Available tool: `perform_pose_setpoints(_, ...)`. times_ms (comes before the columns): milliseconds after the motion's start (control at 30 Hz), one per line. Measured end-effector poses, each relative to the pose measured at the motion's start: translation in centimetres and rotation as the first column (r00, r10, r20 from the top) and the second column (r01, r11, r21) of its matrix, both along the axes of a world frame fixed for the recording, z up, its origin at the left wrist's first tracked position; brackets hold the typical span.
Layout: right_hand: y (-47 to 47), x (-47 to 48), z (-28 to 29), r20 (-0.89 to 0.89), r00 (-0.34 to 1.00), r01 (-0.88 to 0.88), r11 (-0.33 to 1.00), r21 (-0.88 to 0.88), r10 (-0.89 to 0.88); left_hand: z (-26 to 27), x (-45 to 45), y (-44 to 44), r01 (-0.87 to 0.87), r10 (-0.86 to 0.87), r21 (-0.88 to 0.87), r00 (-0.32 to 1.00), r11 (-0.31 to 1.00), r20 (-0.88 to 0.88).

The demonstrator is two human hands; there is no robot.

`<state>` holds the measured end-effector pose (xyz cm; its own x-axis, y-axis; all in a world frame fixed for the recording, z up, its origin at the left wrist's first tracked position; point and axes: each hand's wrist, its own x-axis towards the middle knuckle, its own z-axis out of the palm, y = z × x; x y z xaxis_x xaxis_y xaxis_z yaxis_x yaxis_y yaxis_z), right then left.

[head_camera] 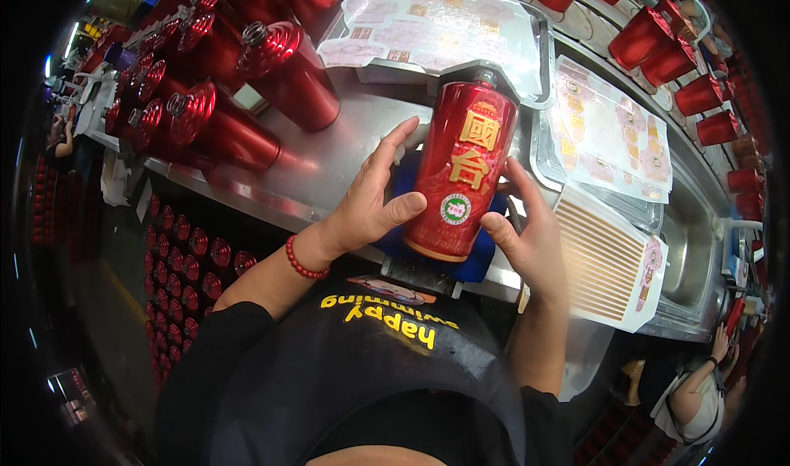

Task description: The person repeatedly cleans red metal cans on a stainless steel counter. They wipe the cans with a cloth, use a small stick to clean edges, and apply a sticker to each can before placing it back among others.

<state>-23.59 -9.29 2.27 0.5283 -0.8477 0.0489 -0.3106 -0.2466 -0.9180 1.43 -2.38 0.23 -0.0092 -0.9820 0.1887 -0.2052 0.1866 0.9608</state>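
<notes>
A glossy red bottle (453, 169) with gold characters and a round green-and-white decal lies on a blue support in front of me, neck pointing away. My left hand (379, 197), below a red bead bracelet, is at the bottle's left side, fingers spread and thumb at its lower edge. On the other side, my right hand (534, 228) has its thumb and fingers apart by the bottle's right edge. Neither hand is closed around it; exact contact is unclear. Decal sheets (432, 18) lie on a metal tray beyond, and more sheets (608, 132) lie at the right.
Several plain red bottles (290, 77) stand on the steel table (364, 111) at left. A striped sheet (602, 250) lies beside a steel sink (691, 250). Red bottles (642, 37) line a conveyor behind. Racked bottles (185, 262) stand below left; a co-worker's arm (697, 382) shows lower right.
</notes>
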Motion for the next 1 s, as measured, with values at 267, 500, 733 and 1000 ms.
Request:
perform_pose_setpoints(267,1.7,0.2,0.3,0.012,1.000,-0.017,0.999,-0.042,0.018,0.0,-0.2,1.7,0.004,-0.001,-0.012,0.973,1.000,0.230)
perform_pose_setpoints(500,2.0,-0.6,2.1,-0.034,0.996,0.080,0.997,-0.018,-0.081,0.1,0.0,1.6,0.031,-0.034,0.015,0.971,0.999,0.235)
perform_pose_setpoints(733,3.0,1.1,0.4,-0.081,0.995,0.041,0.975,-0.216,-0.059,-0.3,-0.3,1.5,0.005,0.011,-0.060,0.964,0.998,0.267)
perform_pose_setpoints(1000,2.6,0.9,0.4,-0.077,0.997,0.021,0.989,-0.144,-0.032,0.0,-0.3,1.5,0.010,0.004,-0.050,0.962,0.999,0.273)
